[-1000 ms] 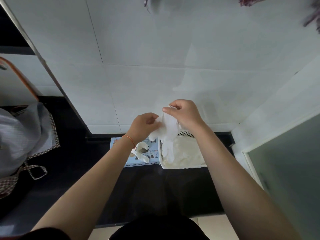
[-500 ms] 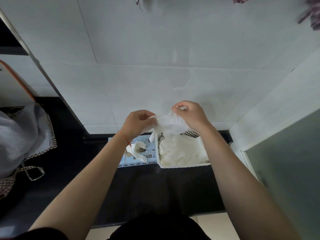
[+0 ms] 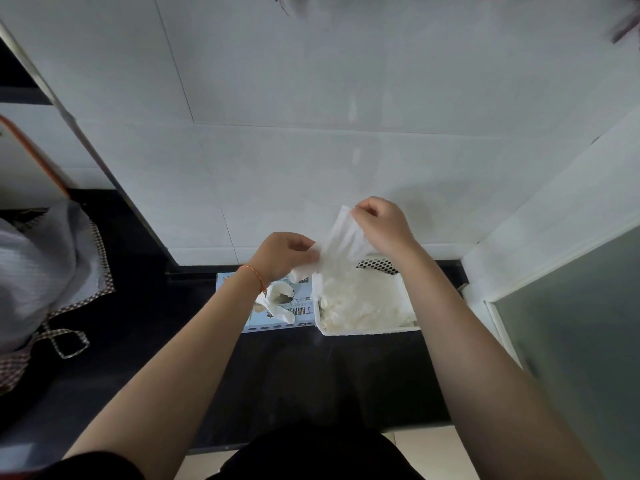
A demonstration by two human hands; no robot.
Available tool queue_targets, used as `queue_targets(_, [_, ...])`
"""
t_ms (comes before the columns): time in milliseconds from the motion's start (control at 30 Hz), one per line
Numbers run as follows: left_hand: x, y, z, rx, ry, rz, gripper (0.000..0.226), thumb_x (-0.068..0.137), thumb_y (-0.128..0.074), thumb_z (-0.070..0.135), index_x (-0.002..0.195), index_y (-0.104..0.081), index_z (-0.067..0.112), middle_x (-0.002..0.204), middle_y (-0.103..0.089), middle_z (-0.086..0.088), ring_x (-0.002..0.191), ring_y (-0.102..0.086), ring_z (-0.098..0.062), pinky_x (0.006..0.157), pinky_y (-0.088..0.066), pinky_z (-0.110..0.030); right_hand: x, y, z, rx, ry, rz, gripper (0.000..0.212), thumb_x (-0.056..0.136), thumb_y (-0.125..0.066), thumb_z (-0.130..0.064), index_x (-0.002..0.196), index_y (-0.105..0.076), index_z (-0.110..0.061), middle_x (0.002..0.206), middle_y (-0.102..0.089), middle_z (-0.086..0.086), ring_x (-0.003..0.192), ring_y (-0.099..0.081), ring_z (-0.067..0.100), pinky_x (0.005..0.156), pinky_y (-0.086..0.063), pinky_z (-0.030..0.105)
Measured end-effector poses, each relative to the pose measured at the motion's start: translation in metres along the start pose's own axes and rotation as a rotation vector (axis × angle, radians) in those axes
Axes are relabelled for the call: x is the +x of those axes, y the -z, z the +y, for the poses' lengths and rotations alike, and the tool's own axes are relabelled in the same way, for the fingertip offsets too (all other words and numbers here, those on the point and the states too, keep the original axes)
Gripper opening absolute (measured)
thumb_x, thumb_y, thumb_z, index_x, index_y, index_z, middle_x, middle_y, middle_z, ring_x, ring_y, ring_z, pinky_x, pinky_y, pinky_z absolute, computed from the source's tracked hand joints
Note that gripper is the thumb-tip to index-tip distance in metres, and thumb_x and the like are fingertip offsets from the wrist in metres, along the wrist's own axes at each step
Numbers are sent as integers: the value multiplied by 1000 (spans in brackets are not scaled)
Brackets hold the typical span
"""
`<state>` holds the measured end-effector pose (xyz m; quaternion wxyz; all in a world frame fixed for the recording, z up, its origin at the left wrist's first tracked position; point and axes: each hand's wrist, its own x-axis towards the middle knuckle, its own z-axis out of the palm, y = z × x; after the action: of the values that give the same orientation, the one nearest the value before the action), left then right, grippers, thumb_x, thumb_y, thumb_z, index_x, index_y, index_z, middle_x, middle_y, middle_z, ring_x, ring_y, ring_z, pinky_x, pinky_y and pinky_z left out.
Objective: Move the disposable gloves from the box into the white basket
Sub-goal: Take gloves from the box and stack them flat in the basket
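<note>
A thin white disposable glove (image 3: 341,240) is stretched in the air between both hands, above the basket's back left corner. My left hand (image 3: 282,254) pinches its lower end and my right hand (image 3: 382,225) pinches its upper end. The white basket (image 3: 367,330) stands on the black counter below, holding a pile of white gloves (image 3: 363,301). Left of it, touching, lies the light blue glove box (image 3: 273,322) with another glove (image 3: 277,303) hanging out of its opening.
The black counter (image 3: 311,375) runs against a white tiled wall (image 3: 311,150). A grey cloth with checked trim (image 3: 41,268) lies at the left. A frosted glass panel (image 3: 571,341) stands at the right.
The glove hung down bunched over the basket a second ago. Both hands have pulled apart, my right hand rising, so the glove is now spread out flat between them.
</note>
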<state>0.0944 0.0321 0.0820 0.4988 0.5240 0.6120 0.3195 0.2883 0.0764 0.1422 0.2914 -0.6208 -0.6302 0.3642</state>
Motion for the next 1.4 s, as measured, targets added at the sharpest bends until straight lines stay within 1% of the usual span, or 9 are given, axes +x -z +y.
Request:
queue_targets(133, [0,-1,-3,45,61,-108,14,85,-72,21,72,-74,15,71,-67,-4,71,-57,-14,75,-51,-31,-1,-14,5,-79,31,34,19,96,-44,-17,78,-50,-12,69,-49,-5,65,-44,11,59,-35,26])
queue_targets(267, [2,6,-6,-99,58,-19,21,79,-58,25,60,-60,16,60,-54,4,62,-47,-16,67,-41,-28,-3,-18,15,-58,4,-13,38,98,-51,-30,68,-43,-9,63,-44,1,59,-40,14,58,-31,31])
queue_targets(400, [11,11,-10,-344,149,18,18,79,-60,20,63,-54,13,56,-42,0,49,-37,-16,50,-32,-24,-13,-17,26,245,-213,-299,25,85,-73,-36,80,-63,-14,69,-59,-3,62,-56,12,55,-45,24])
queue_targets(533, [30,7,-22,-14,212,-171,17,88,-68,30,80,-68,15,71,-51,-3,62,-42,-18,53,-34,-25,-17,-17,57,389,-391,-544,10,89,-70,-21,82,-65,-16,67,-61,-3,56,-53,11,43,-39,19])
queue_targets(767, [75,-55,-39,456,173,-167,11,88,-66,25,82,-69,16,75,-64,4,69,-56,-14,59,-43,-21,-8,-7,131,232,-522,-290,19,93,-62,-13,107,-67,0,61,-52,3,51,-48,11,45,-42,22])
queue_targets(1033, [110,-119,-37,801,41,-61,12,87,-61,37,86,-64,25,84,-65,3,74,-57,-20,62,-39,-27,8,18,193,-27,-425,-149,22,96,-49,-9,112,-42,-22,93,-58,6,70,-57,16,54,-48,28])
queue_targets(1200, [107,-146,-47,957,-255,75,20,90,-61,18,109,-66,14,109,-64,-8,100,-60,-32,75,-45,-37,12,26,217,-213,-285,-194,21,96,-39,-4,94,-51,-21,82,-56,3,67,-54,18,58,-46,33])
queue_targets(1267, [97,-161,-53,1052,-407,184,28,80,-66,6,107,-67,10,108,-63,-13,101,-60,-35,83,-48,-43,12,26,224,-241,-262,-232,26,98,-37,-4,100,-57,-21,84,-57,-5,61,-49,10,53,-37,23])
queue_targets(1400, [67,-192,-67,1047,-489,112,33,86,-54,28,114,-65,14,124,-60,-11,117,-55,-33,105,-40,-48,13,24,230,-235,-245,-244,28,101,-39,-10,107,-64,-21,118,-61,-6,97,-58,10,77,-44,22])
